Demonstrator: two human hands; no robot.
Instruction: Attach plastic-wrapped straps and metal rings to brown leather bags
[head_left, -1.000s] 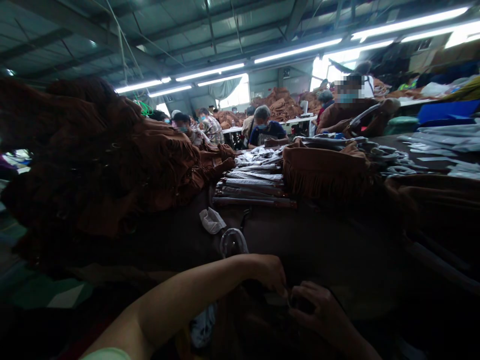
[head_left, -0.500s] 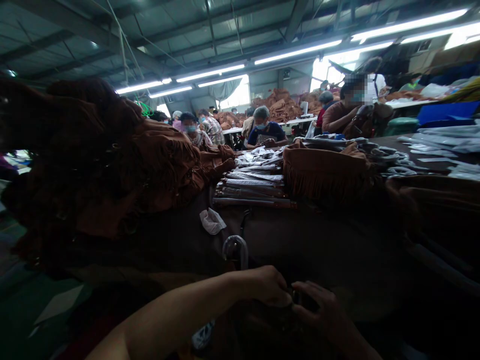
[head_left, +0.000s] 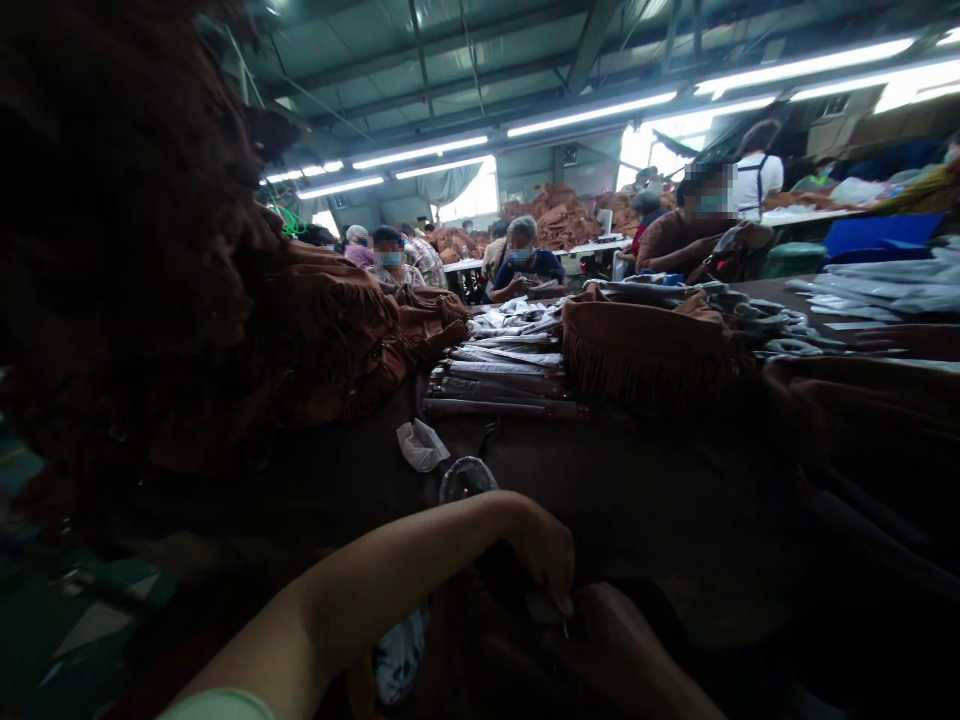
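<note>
left hand (head_left: 551,560) pinching thin piece (head_left: 566,629); right hand (head_left: 611,635) beside, cannot tell grip; tabletop (head_left: 600,485) runs to edge of wrapped strips (head_left: 499,406).

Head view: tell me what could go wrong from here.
The left hand and right hand are close together in deep shadow, so fingers might slip unnoticed.

The left arm passes in front of the loop and might snag it; whether they touch is unclear.

The brown pile stands high at the left and could slump onto the bench.
</note>
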